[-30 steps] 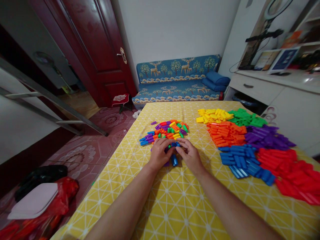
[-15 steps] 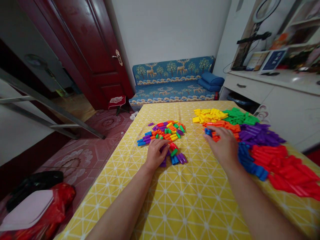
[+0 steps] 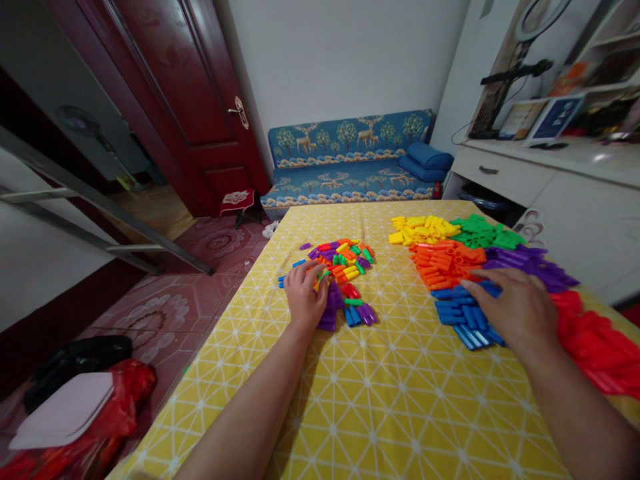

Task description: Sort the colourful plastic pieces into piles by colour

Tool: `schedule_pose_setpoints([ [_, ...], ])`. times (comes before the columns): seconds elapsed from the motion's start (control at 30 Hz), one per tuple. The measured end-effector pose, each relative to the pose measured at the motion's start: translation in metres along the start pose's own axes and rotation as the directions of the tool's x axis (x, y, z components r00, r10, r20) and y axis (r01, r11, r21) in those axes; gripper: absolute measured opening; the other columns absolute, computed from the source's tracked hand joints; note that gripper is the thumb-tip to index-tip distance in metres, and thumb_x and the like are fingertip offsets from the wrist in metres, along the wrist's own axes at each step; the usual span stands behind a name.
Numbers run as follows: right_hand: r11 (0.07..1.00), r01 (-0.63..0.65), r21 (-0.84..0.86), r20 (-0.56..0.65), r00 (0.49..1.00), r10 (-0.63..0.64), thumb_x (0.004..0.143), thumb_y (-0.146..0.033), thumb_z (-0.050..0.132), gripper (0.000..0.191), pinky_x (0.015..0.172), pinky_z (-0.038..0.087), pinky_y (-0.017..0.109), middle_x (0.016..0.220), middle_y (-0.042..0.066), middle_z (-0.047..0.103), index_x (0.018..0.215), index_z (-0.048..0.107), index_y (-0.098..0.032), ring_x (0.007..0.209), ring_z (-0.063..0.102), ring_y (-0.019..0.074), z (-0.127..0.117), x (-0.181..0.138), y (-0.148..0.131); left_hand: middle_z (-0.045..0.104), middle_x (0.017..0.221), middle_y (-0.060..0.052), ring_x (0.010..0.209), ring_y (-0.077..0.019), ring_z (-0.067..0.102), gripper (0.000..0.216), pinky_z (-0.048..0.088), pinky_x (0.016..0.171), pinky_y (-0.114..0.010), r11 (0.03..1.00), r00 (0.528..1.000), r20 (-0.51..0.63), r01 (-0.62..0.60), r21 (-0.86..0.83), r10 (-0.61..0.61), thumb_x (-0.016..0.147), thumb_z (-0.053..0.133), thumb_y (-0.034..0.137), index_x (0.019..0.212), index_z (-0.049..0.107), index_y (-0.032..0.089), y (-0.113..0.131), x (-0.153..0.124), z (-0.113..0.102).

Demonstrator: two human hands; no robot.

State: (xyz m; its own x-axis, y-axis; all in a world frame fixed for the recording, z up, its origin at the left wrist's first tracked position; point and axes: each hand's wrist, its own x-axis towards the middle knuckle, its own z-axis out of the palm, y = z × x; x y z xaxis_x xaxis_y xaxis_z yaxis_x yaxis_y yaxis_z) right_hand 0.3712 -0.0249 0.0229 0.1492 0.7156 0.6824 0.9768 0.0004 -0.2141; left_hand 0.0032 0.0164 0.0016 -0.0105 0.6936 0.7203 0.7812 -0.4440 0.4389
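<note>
My left hand (image 3: 306, 295) rests on the near left edge of a mixed pile of small coloured plastic pieces (image 3: 345, 257), fingers curled over a few of them; what it grips is hidden. My right hand (image 3: 515, 308) lies flat with fingers stretched out over the sorted blue pieces (image 3: 463, 312). Sorted heaps lie around it: orange (image 3: 443, 259), yellow (image 3: 420, 229), green (image 3: 483, 232), purple (image 3: 533, 267) and red (image 3: 597, 333). A small group of blue, purple, red and green pieces (image 3: 356, 308) lies just right of my left hand.
Everything sits on a table with a yellow patterned cloth (image 3: 380, 400). Beyond it stand a blue sofa (image 3: 350, 160) and a dark red door (image 3: 165, 100). White drawers (image 3: 550, 187) run along the right. A red bag (image 3: 90, 413) lies on the floor at left.
My right hand left the mixed pile, passed over the orange heap and now lies flat on the blue pieces. My left hand slid slightly forward into the mixed pile.
</note>
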Motion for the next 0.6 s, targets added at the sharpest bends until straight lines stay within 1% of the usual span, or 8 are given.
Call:
schedule_pose_setpoints([
  [0.1,0.951,0.062,0.301,0.058,0.995,-0.083,0.087,-0.05,0.053,0.033,0.087,0.048,0.045,0.098,0.009,0.069,0.094,0.071,-0.023,0.095,0.061,0.0266,0.007,-0.007,-0.056,0.056,0.132,-0.011,0.124,-0.0305,0.049,0.038,0.035,0.106,-0.049,0.983,0.978,-0.134,0.17,0.076,-0.158,0.083,0.059,0.024,0.12,0.061,0.025,-0.017,0.003,-0.003],
  [0.17,0.874,0.073,0.481,0.195,0.962,-0.188,0.083,-0.045,0.061,0.032,0.093,0.048,0.043,0.11,0.008,0.067,0.105,0.069,-0.024,0.105,0.061,0.0248,0.016,-0.018,-0.094,0.056,0.132,-0.014,0.125,-0.0328,0.049,0.049,0.037,0.106,-0.05,0.967,0.967,-0.101,0.243,0.073,-0.235,0.078,0.062,0.023,0.127,0.057,0.022,-0.031,0.005,-0.002],
  [0.27,0.839,0.049,0.542,0.398,0.864,-0.307,0.07,-0.043,0.075,0.069,0.104,0.043,0.047,0.14,0.012,0.05,0.133,0.054,-0.025,0.128,0.048,0.0291,0.032,-0.039,-0.14,0.063,0.122,-0.014,0.116,-0.0324,0.056,0.049,0.044,0.101,-0.05,0.96,0.96,0.032,0.279,0.015,-0.28,0.076,0.062,0.023,0.125,0.06,0.019,-0.048,0.005,0.0],
  [0.33,0.847,0.049,0.529,0.479,0.807,-0.345,0.064,-0.045,0.079,0.091,0.108,0.037,0.052,0.151,0.014,0.037,0.145,0.04,-0.026,0.138,0.036,0.033,0.043,-0.051,-0.161,0.066,0.115,-0.011,0.109,-0.0296,0.06,0.04,0.047,0.098,-0.047,0.961,0.958,0.073,0.278,-0.013,-0.276,0.076,0.06,0.022,0.115,0.066,0.021,-0.054,0.004,0.002],
  [0.37,0.851,0.052,0.523,0.495,0.794,-0.353,0.063,-0.046,0.079,0.097,0.11,0.035,0.054,0.153,0.014,0.032,0.148,0.036,-0.027,0.141,0.031,0.0341,0.047,-0.056,-0.17,0.067,0.113,-0.01,0.108,-0.0286,0.061,0.037,0.048,0.098,-0.046,0.961,0.959,0.075,0.275,-0.014,-0.274,0.074,0.06,0.021,0.11,0.069,0.022,-0.055,0.003,0.003],
  [0.43,0.861,0.061,0.505,0.493,0.799,-0.345,0.067,-0.047,0.077,0.095,0.111,0.031,0.056,0.155,0.015,0.028,0.149,0.034,-0.026,0.143,0.026,0.0353,0.055,-0.062,-0.183,0.066,0.112,-0.008,0.106,-0.0275,0.062,0.034,0.049,0.097,-0.043,0.962,0.959,0.072,0.274,-0.003,-0.273,0.07,0.062,0.018,0.102,0.072,0.023,-0.055,0.002,0.003],
  [0.5,0.872,0.069,0.484,0.461,0.828,-0.321,0.073,-0.046,0.073,0.084,0.112,0.029,0.057,0.155,0.015,0.028,0.146,0.038,-0.026,0.143,0.026,0.0355,0.06,-0.065,-0.193,0.066,0.111,-0.008,0.104,-0.0266,0.063,0.032,0.05,0.096,-0.042,0.962,0.96,0.068,0.273,-0.016,-0.272,0.067,0.064,0.016,0.097,0.074,0.023,-0.052,0.003,0.002],
  [0.6,0.873,0.078,0.481,0.401,0.866,-0.298,0.079,-0.044,0.068,0.066,0.111,0.028,0.059,0.153,0.015,0.033,0.139,0.047,-0.025,0.141,0.03,0.0353,0.064,-0.066,-0.2,0.068,0.104,-0.007,0.099,-0.0243,0.064,0.02,0.051,0.094,-0.04,0.962,0.969,0.029,0.249,-0.116,-0.247,0.068,0.069,0.02,0.087,0.074,0.022,-0.042,0.005,0.0],
])
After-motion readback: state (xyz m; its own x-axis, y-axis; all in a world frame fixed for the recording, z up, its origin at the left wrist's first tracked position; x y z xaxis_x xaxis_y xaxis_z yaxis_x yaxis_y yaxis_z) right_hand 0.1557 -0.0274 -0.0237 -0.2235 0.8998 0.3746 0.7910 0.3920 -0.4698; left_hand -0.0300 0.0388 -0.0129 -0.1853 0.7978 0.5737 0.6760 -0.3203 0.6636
